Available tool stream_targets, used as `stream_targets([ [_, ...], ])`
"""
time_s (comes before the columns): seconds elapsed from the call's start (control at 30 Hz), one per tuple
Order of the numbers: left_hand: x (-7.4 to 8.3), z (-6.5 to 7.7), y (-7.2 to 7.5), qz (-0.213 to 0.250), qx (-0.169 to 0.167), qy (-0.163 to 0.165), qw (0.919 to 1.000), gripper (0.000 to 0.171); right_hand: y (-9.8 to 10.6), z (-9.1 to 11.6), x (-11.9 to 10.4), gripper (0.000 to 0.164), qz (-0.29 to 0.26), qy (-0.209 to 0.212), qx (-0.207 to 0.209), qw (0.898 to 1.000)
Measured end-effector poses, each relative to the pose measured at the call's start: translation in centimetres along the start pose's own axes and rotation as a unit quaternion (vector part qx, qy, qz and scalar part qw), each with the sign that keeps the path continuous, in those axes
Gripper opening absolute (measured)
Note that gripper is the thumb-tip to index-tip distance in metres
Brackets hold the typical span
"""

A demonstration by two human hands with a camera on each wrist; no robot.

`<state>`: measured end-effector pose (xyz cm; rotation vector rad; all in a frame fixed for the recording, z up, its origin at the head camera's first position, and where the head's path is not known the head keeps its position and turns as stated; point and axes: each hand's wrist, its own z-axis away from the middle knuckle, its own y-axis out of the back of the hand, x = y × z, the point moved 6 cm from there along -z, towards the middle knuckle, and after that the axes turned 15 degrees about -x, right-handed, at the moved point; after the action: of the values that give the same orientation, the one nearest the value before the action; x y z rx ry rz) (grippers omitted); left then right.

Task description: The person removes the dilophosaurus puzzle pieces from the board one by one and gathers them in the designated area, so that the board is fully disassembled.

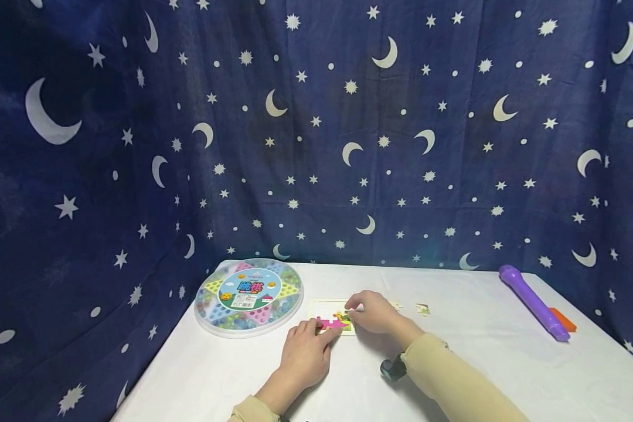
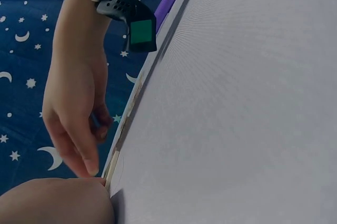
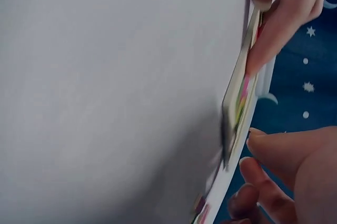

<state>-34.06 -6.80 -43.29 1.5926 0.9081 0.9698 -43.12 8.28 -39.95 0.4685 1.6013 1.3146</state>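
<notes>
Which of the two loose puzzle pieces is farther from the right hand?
The rightmost piece, with dark green print; the other, paler-looking piece lies close to the right hand.

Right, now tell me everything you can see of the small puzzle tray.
The puzzle tray is thin and rectangular with a pale border; whether wood or card, I cannot tell. Pink, yellow and green pieces fill much of its near part, while the far-left part shows bare and pale. It lies face up on the white table, right of the round board game. The left hand rests on its near-left part; the right hand is at its right edge.
</notes>
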Motion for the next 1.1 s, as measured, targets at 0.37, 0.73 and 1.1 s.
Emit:
stream_targets([
  [0.37, 0.0, 0.1, 0.0, -0.007, -0.006, 0.003, 1.0000, 0.037, -1.3, -1.0, -1.3, 0.016, 0.020, -0.013, -0.054, 0.998],
  [0.73, 0.0, 0.0, 0.1, -0.016, 0.000, 0.004, 0.9999, 0.036, -1.4, -1.6, -1.4, 0.019, -0.001, -0.036, -0.058, 0.998],
  [1.1, 0.1, 0.0, 0.1, -0.018, -0.003, 0.008, 0.9998, 0.034, -0.8, -1.2, -1.0, 0.018, -0.035, -0.023, -0.032, 0.999],
])
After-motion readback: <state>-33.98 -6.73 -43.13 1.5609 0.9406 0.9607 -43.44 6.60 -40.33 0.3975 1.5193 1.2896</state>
